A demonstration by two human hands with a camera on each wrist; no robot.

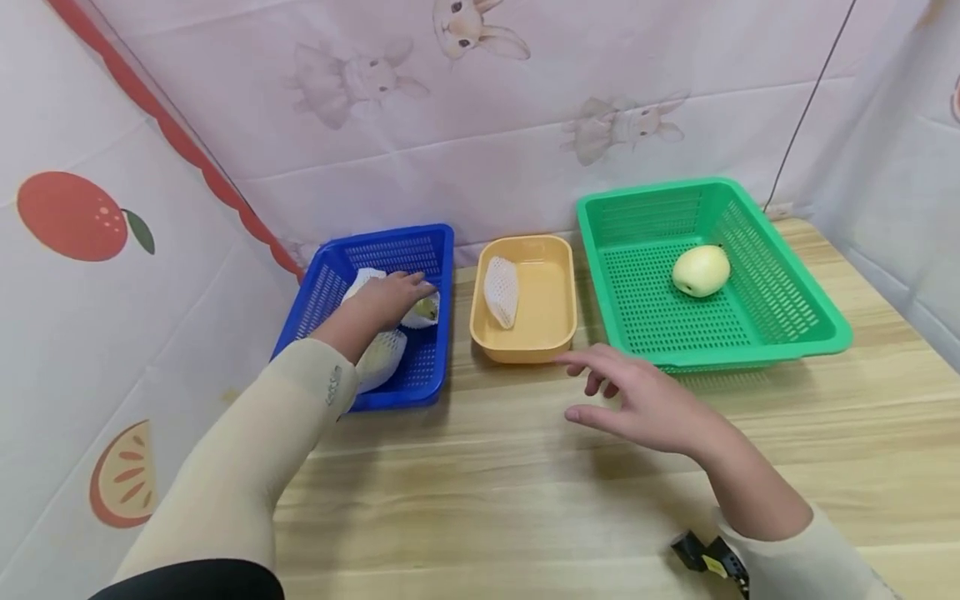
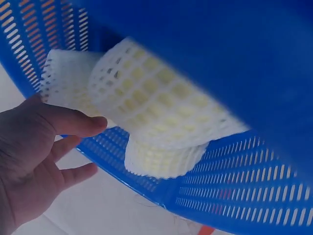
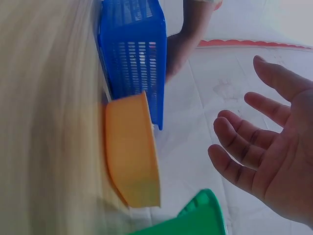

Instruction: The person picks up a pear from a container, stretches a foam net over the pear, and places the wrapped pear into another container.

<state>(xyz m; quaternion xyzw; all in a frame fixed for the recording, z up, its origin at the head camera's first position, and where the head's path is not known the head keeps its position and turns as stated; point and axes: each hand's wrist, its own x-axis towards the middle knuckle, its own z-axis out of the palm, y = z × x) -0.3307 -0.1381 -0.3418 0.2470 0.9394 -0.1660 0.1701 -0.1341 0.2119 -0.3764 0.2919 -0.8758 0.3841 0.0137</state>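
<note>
In the head view my left hand (image 1: 378, 304) reaches over the blue basket (image 1: 437, 367), above several pears in white foam nets, one of them a netted pear (image 1: 381, 360) near the front. The left wrist view has the hand (image 2: 44, 152) with thumb and fingers apart beside a netted pear (image 2: 161, 93); whether it touches one I cannot tell. My right hand (image 1: 645, 404) hovers over the table just in front of the yellow tray (image 1: 543, 304), fingers loosely bent and holding nothing. An empty foam net (image 1: 501, 292) lies in that tray.
A green basket (image 1: 667, 362) at the right holds one bare pear (image 1: 701, 271). The wooden table (image 1: 465, 500) reaches up to a printed cloth wall (image 1: 495, 158). A small black object (image 1: 708, 560) is at the right wrist.
</note>
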